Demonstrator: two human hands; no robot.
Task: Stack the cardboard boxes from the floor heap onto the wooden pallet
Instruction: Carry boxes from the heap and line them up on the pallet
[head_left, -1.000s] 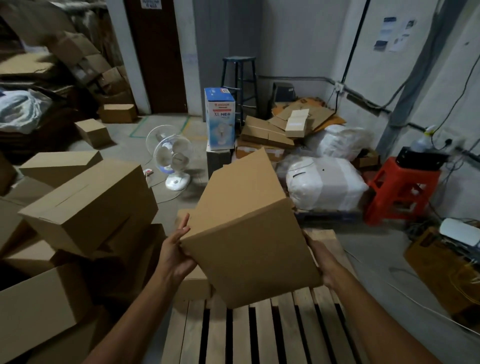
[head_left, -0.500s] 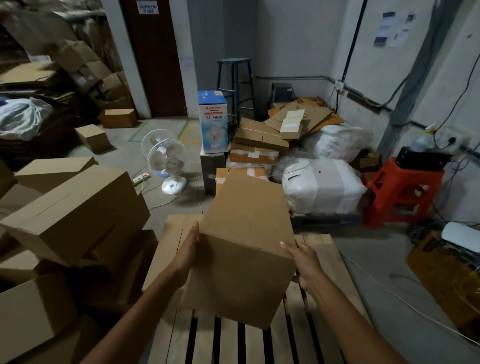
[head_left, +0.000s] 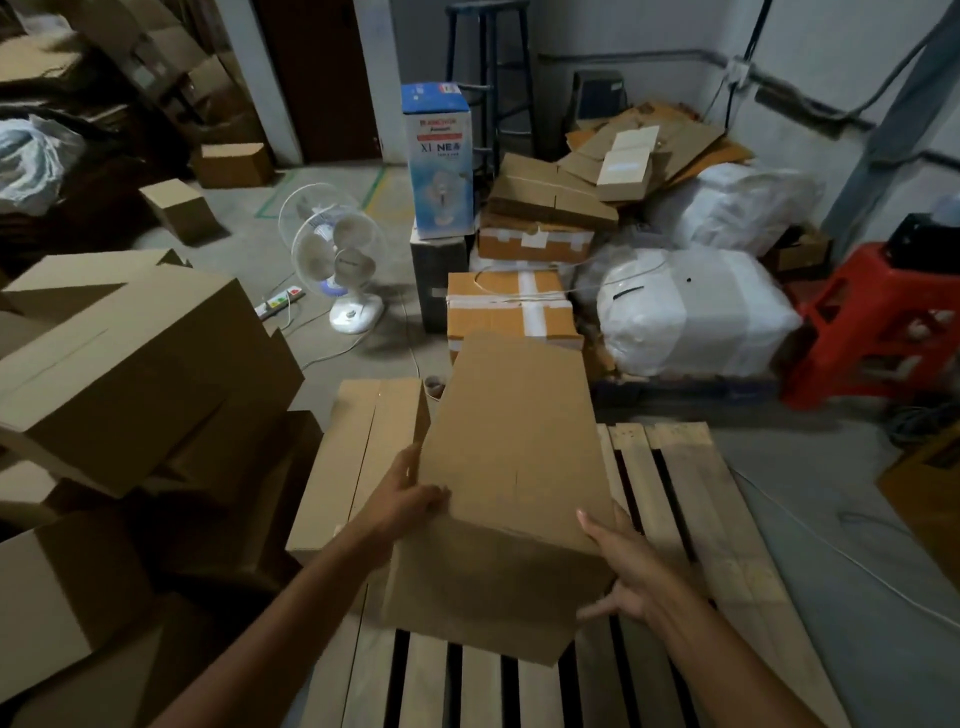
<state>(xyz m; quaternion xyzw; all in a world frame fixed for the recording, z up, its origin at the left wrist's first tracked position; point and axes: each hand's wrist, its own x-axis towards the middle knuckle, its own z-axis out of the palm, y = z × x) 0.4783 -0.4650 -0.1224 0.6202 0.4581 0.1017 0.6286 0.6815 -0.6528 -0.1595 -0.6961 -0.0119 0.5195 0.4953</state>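
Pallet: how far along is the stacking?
Done: first box lies on the pallet, left side. In hand: second box, held between left hand and right hand, tilted over the slats beside it. Left: the floor heap of boxes.

Both bare forearms reach forward to the cardboard box (head_left: 511, 457), one on each side of it. The left hand (head_left: 408, 499) clasps the box's near left corner, thumb lying up along its left edge, fingertips bent onto its top. The right hand (head_left: 631, 566) presses flat against the box's near right side, fingers straight and spread, thumb pointing low
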